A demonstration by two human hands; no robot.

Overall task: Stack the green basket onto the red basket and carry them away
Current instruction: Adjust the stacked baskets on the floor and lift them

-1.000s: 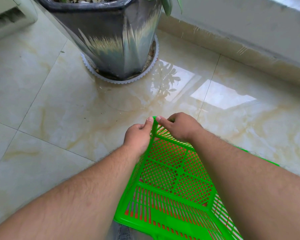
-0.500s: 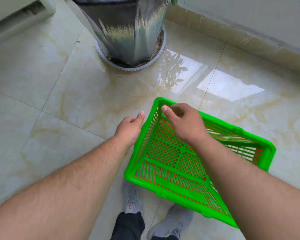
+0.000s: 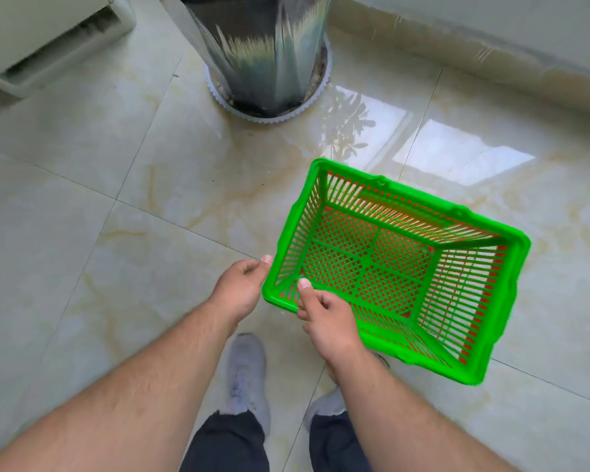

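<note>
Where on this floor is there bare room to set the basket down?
Bare tiles lie left of the left hand, between the plant pot and the white unit. More bare floor lies beyond the green basket, toward the wall. It is crowded near the shoes.

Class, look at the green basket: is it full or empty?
Empty. Through the green basket's open top, its mesh bottom shows bare, with only red from the basket beneath showing through the holes.

No readable text, label, brand, number or sign is showing anywhere in view.
</note>
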